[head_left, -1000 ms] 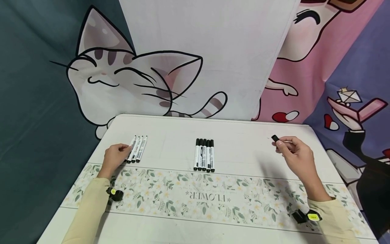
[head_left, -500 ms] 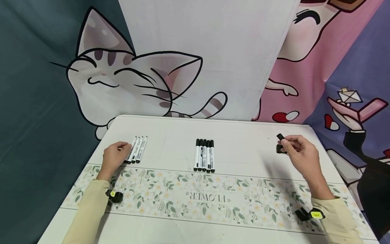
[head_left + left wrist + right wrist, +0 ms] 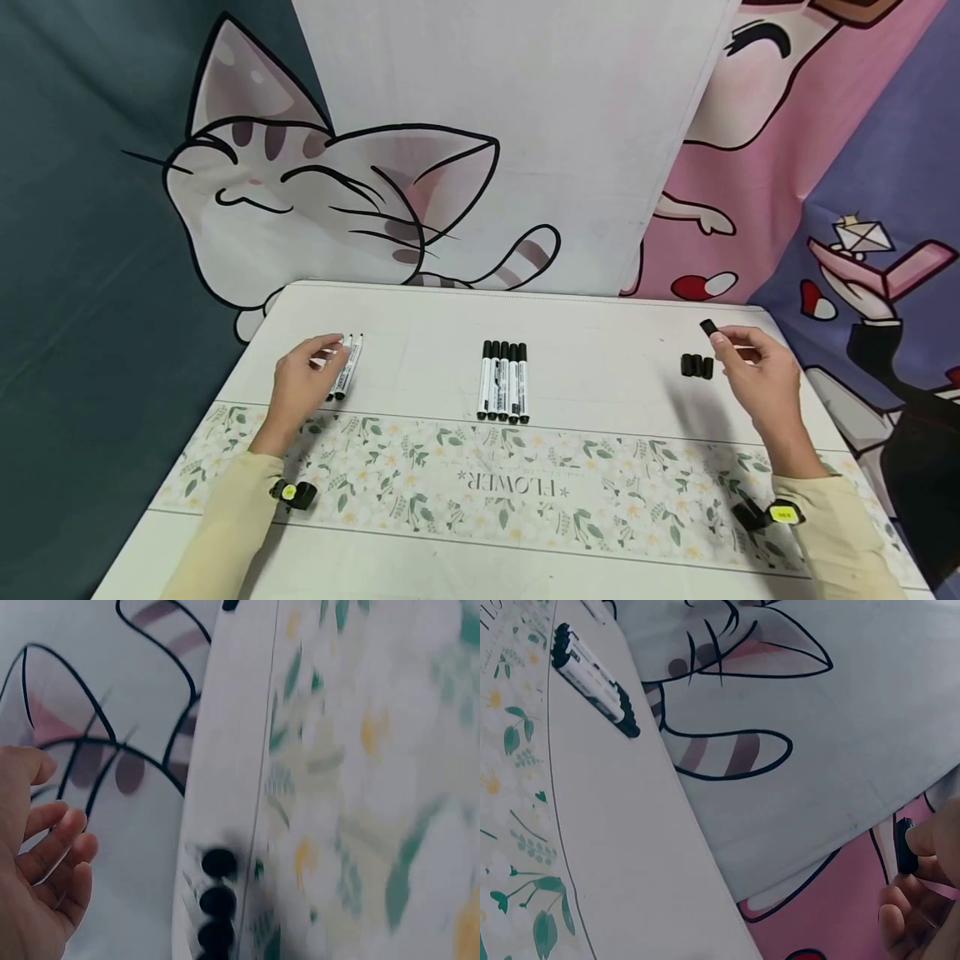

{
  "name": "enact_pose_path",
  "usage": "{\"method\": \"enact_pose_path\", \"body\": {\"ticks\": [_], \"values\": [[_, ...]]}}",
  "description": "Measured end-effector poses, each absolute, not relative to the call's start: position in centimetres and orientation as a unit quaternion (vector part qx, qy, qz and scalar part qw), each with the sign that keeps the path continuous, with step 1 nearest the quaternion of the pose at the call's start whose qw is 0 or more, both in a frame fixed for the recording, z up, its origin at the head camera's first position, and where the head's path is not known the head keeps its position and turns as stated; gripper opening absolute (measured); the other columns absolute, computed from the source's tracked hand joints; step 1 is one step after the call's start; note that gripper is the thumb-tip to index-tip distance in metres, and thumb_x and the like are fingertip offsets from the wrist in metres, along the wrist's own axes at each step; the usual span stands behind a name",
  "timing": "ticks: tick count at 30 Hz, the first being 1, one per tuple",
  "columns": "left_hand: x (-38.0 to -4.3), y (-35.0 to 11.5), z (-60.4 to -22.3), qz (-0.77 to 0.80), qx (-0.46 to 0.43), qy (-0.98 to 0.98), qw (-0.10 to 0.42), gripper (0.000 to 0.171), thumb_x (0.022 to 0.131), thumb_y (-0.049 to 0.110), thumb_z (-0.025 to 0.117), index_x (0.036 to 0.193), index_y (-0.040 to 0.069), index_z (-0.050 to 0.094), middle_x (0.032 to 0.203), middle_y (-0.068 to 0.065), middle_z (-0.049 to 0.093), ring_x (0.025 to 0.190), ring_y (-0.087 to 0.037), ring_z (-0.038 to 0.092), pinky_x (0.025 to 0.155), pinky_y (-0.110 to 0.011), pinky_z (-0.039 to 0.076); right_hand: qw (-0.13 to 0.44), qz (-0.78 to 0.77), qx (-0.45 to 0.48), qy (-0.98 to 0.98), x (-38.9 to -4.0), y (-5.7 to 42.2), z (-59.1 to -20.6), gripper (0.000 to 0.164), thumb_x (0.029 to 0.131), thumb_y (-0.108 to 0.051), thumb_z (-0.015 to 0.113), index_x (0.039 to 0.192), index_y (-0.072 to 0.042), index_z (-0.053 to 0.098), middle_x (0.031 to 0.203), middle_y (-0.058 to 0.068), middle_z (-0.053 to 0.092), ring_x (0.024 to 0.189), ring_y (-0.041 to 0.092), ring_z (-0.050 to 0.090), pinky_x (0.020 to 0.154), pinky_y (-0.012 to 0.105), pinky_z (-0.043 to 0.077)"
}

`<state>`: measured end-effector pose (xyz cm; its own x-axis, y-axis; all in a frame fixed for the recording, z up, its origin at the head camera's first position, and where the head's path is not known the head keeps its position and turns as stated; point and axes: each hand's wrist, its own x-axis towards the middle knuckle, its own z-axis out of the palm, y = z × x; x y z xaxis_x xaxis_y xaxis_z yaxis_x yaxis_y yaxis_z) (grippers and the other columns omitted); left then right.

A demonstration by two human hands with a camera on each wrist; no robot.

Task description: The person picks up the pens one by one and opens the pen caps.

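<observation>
On the left of the table lies a row of uncapped white markers [image 3: 350,367], partly hidden by my left hand [image 3: 303,383]. That hand hovers over them with its fingers loosely bent and apart; the left wrist view has nothing in its grasp, and the markers' black ends [image 3: 218,864] appear below. My right hand [image 3: 763,379] pinches a black marker cap [image 3: 708,327] between thumb and fingers, above the table's right side. Three more black caps [image 3: 697,366] stand side by side on the tabletop, just left of this hand.
Several capped black markers [image 3: 503,383] lie in a tight row at mid-table. A floral band [image 3: 420,475] crosses the white table mat [image 3: 420,550]. Behind the table's far edge hangs a cloth [image 3: 585,150] with a cartoon cat.
My left hand has moved right and away from the leftmost uncapped marker, over the row. The right hand has shifted right with its cap, bringing the three caps on the table into sight.
</observation>
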<state>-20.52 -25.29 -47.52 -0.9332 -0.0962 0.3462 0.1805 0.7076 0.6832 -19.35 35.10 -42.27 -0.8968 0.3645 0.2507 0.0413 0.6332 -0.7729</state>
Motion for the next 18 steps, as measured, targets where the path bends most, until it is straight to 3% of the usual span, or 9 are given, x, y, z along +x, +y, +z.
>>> {"method": "enact_pose_path", "body": {"ticks": [6,13,18], "values": [[-19.8,-23.1,-47.1,-0.384,-0.041,-0.904,0.183,0.035,0.101,0.030,0.067,0.127,0.007,0.070,0.111,-0.011,0.072,0.099,-0.026,0.066,0.080,-0.035,0.048,0.174,0.458,-0.157,-0.857,-20.3,36.4,-43.3,0.033,0.099,-0.035,0.068,0.118,-0.008,0.071,0.081,-0.028,0.060,0.075,-0.008,0.060,0.061,0.009,0.048],[-19.1,-20.9,-46.8,-0.399,-0.067,-0.900,0.164,0.033,0.103,0.031,0.064,0.126,0.008,0.070,0.113,-0.011,0.071,0.100,-0.025,0.065,0.082,-0.043,0.050,0.124,0.505,-0.225,-0.824,-21.4,38.1,-44.9,0.016,0.099,-0.036,0.067,0.104,-0.022,0.070,0.078,-0.026,0.062,0.068,-0.007,0.063,0.060,0.013,0.051],[-19.0,-19.6,-46.9,-0.417,-0.086,-0.892,0.152,0.032,0.102,0.029,0.066,0.126,0.008,0.070,0.116,-0.009,0.071,0.101,-0.023,0.065,0.082,-0.044,0.050,0.082,0.470,-0.263,-0.838,-22.0,39.6,-46.3,0.027,0.098,-0.046,0.065,0.108,-0.022,0.070,0.071,-0.030,0.061,0.069,-0.002,0.064,0.060,0.019,0.049]]}}
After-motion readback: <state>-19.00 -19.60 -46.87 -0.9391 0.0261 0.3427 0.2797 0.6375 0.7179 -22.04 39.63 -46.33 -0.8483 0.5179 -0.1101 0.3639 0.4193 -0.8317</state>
